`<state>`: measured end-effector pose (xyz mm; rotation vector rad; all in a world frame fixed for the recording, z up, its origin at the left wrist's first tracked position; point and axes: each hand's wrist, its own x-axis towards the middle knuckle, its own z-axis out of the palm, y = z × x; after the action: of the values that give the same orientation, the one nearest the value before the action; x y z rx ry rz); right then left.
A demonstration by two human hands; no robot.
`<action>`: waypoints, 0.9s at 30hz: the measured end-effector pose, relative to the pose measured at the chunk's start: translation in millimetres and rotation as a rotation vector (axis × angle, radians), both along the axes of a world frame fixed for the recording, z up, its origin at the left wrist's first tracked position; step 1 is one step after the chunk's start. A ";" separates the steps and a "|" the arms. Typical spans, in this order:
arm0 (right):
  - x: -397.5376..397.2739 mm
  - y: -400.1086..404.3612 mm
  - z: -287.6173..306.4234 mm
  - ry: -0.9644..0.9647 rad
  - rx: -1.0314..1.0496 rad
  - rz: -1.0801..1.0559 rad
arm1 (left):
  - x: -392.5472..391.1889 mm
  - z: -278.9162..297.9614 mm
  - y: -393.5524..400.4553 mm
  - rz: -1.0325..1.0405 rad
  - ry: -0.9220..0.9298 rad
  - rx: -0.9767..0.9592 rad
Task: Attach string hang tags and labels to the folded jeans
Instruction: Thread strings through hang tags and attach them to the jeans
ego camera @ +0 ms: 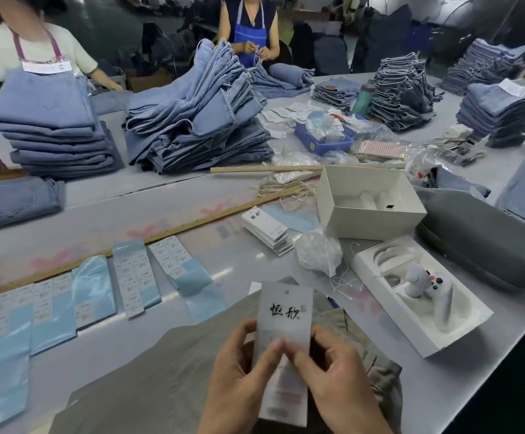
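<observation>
A hang tag (286, 346) was gripped by the fingers of both the left hand (239, 371) and the right hand (339, 380), above grey jeans (161, 380) at the bench's near edge. No string was seen on it, so attachment was judged barely begun. Label sheets (76, 292) lay left on the grey bench (192, 198); blue jeans (198, 120) were stacked across a crowded workroom.

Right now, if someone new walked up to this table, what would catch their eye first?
Probably the white hang tag with black brush lettering, pinched up front by both hands, left hand and right hand, over a greyish garment. Behind it, tall stacks of folded blue jeans fill the far table. To the right, a white game controller sits in an open box.
</observation>
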<state>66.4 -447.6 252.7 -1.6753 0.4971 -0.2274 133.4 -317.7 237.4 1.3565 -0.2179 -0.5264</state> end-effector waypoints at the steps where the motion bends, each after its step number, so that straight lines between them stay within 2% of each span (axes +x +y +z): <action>1: -1.9 -0.4 -0.9 0.015 -0.007 0.069 | 3.0 0.6 -0.4 0.042 0.008 -0.009; 4: -6.0 -5.9 -1.1 0.057 -0.002 0.206 | 11.9 2.8 -2.0 0.119 -0.035 0.001; 7: -4.8 -11.0 7.8 0.045 -0.023 0.255 | 19.3 7.5 -8.9 0.144 -0.044 -0.026; 11: 13.4 -58.1 13.0 -0.177 -0.262 -0.057 | 33.5 6.3 -27.7 0.146 -0.078 0.038; 13: 34.7 -106.0 0.2 -0.208 -0.367 -0.228 | 44.3 3.2 -40.3 0.126 -0.078 0.066; 15: 58.6 -155.8 -28.6 -0.098 -0.389 -0.322 | 56.2 -1.7 -53.8 0.089 -0.085 0.106; 17: 75.1 -195.2 -72.4 0.144 -0.429 -0.284 | 66.8 -8.6 -67.6 0.075 -0.129 0.158; 19: 83.3 -223.5 -117.8 0.436 -0.641 -0.081 | 75.3 -19.7 -80.5 0.107 -0.211 0.237; 21: 89.7 -240.0 -150.8 0.609 -0.812 0.109 | 81.1 -33.3 -88.4 0.155 -0.228 0.305; 24: 108.0 -251.6 -173.0 0.627 -0.879 0.146 | 86.4 -48.7 -89.8 0.219 -0.174 0.325; 27: 127.5 -255.9 -186.1 0.583 -0.976 0.239 | 87.2 -56.1 -87.5 0.215 -0.213 0.347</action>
<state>194.0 -703.5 66.6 -2.7608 0.6578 0.2605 220.6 -405.1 181.3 1.7537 -0.1552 -0.2438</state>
